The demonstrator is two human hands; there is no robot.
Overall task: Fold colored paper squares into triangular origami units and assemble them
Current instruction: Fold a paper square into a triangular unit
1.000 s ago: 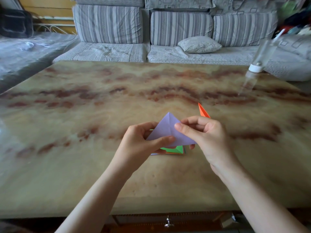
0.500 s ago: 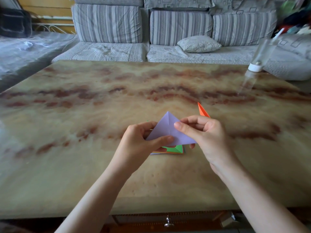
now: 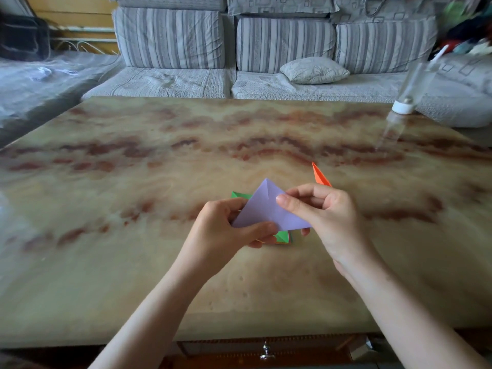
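Both hands grip one sheet above the table (image 3: 133, 275). L hand (image 3: 226, 233) pinches the near-left edge of the purple paper (image 3: 266, 209) btwn thumb and fingers. R hand (image 3: 327, 217) pinches its right side w/ thumb and index, other fingers curled. Vs. half a sec ago almost nothing moves: the sheet's far point and the R index tip sit at the same spot. Only the L thumb slides a bit nearer along the bottom edge, and the L hand shifts slightly right. That uncovers a green corner of the paper stack (image 3: 283, 237), which lies on the table under the hands. Judgement: fold still in progress, edges being lined up, crease prob. not pressed yet. Orange unit (image 3: 320, 177) lies just far-right of the R hand, only one visible, so assembly looks a long way off.
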